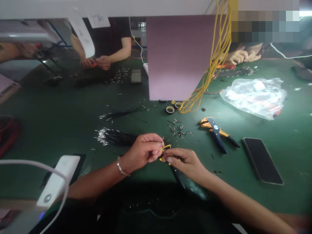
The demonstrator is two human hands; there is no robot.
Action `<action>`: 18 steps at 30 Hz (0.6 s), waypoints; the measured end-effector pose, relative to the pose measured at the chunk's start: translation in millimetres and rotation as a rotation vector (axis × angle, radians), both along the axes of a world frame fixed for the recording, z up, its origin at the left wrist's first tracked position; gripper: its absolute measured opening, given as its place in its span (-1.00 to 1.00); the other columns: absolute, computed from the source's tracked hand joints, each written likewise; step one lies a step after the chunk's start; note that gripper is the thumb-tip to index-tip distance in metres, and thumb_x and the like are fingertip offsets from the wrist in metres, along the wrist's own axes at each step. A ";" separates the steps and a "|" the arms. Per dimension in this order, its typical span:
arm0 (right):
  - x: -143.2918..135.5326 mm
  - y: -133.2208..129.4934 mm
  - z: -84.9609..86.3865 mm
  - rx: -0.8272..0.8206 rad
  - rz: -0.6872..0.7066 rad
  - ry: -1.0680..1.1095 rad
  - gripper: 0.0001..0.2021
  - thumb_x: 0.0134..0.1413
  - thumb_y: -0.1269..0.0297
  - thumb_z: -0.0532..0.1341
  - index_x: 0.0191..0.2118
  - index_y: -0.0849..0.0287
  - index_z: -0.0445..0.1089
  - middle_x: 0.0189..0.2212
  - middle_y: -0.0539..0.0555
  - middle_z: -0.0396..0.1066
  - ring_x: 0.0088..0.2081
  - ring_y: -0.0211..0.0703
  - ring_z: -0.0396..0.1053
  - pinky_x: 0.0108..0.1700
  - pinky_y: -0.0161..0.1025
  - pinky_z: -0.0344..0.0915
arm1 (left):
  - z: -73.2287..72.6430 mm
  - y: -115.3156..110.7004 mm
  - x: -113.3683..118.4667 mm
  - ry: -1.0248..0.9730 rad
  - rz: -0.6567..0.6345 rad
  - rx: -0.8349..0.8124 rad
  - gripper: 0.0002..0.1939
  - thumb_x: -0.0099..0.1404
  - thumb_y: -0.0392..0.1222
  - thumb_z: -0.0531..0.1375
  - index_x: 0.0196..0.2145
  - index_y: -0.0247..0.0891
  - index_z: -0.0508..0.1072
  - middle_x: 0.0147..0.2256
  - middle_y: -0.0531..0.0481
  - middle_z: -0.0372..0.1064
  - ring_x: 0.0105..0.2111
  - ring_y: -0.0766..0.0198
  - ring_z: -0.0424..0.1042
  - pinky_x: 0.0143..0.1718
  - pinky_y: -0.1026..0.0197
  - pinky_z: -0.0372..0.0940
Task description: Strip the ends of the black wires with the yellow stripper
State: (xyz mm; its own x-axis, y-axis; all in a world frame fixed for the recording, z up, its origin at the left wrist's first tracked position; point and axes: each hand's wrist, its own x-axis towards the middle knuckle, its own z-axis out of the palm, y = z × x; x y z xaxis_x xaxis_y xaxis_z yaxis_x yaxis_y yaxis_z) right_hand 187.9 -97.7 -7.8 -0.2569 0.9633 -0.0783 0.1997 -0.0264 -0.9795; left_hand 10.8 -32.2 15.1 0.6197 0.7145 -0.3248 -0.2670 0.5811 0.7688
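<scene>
- Lying between the two hands, at the near middle of the desk [80, 107], is a yellow-and-black tool [166, 148]; its yellow part sits immediately right of the left hand's fingertips.
- Long axis of the tool: appears to run from the yellow part toward the near right, with a dark length showing below the right hand. Much of the body is covered, so the full outline cannot be confirmed.
- Right hand [181, 159]: reaches in from the right, fingers and thumb closed narrowly over the tool, which it appears to hold. It is the nearer of the two to the tool.
- Left hand [148, 148]: thumb and fingers drawn together at the tips, gap narrow, directed right toward the yellow part. Whether a small piece is pinched there, or whether the tips touch the tool, cannot be told.
- Black wire bundle [117, 136]: on the left, long axis roughly left to right, pale tips at the left end; its right end passes out of sight behind the left hand, the nearer hand to it.
- Small metal pieces [179, 130]: loosely scattered on the far side of the right hand, apart from it.
- Orange-and-blue pliers [215, 128]: farther right, untouched, handles toward the near right.
</scene>
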 end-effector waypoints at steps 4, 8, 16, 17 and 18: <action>-4.3 -0.1 -3.1 0.025 -0.006 0.020 -0.82 0.15 0.28 0.17 -0.33 0.18 0.51 -0.44 0.08 0.55 -0.37 -0.15 0.48 -0.26 -0.22 0.39 | -2.9 -2.6 2.8 0.016 -0.023 -0.036 -0.93 0.03 -0.30 0.28 -0.46 -0.30 0.45 -0.67 0.08 0.26 -0.73 0.46 0.13 -0.77 0.39 -0.04; -4.8 0.0 -4.9 0.032 -0.007 0.024 -0.83 0.12 0.34 0.16 -0.36 0.19 0.51 -0.46 0.08 0.55 -0.40 -0.17 0.48 -0.28 -0.24 0.40 | -4.9 -4.1 3.6 0.021 -0.040 -0.056 -0.93 0.02 -0.30 0.28 -0.47 -0.32 0.45 -0.68 0.08 0.27 -0.74 0.48 0.13 -0.77 0.40 -0.04; -6.8 -3.7 -13.2 0.183 -0.025 -0.003 -0.78 -0.02 0.49 0.10 -0.42 0.19 0.50 -0.57 0.02 0.49 -0.52 -0.25 0.42 -0.43 -0.34 0.33 | -7.9 -8.8 5.6 0.017 -0.098 -0.017 -0.92 0.04 -0.30 0.26 -0.46 -0.35 0.44 -0.71 0.11 0.24 -0.74 0.45 0.15 -0.77 0.41 -0.05; -7.2 -4.1 -13.5 0.213 -0.037 -0.025 -0.79 -0.03 0.50 0.10 -0.44 0.20 0.49 -0.58 0.02 0.48 -0.54 -0.26 0.41 -0.44 -0.35 0.31 | -8.6 -10.3 6.3 0.020 -0.102 -0.007 -0.92 0.04 -0.29 0.26 -0.46 -0.35 0.44 -0.72 0.11 0.23 -0.75 0.45 0.15 -0.77 0.40 -0.05; -7.7 -4.5 -13.7 0.244 -0.056 -0.053 -0.79 -0.04 0.50 0.10 -0.46 0.19 0.48 -0.59 0.01 0.47 -0.56 -0.27 0.38 -0.46 -0.36 0.29 | -9.4 -12.0 6.9 0.027 -0.105 0.003 -0.91 0.04 -0.29 0.26 -0.46 -0.35 0.43 -0.73 0.12 0.22 -0.75 0.45 0.14 -0.77 0.40 -0.04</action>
State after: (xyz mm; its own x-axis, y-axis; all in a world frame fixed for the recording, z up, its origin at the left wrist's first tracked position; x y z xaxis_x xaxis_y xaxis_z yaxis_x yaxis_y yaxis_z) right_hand 180.2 -102.2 -21.5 -0.2042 0.9679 0.1464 0.2562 0.1972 -0.9463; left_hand 17.7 -44.1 5.7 0.6822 0.6470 -0.3406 -0.1837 0.6026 0.7766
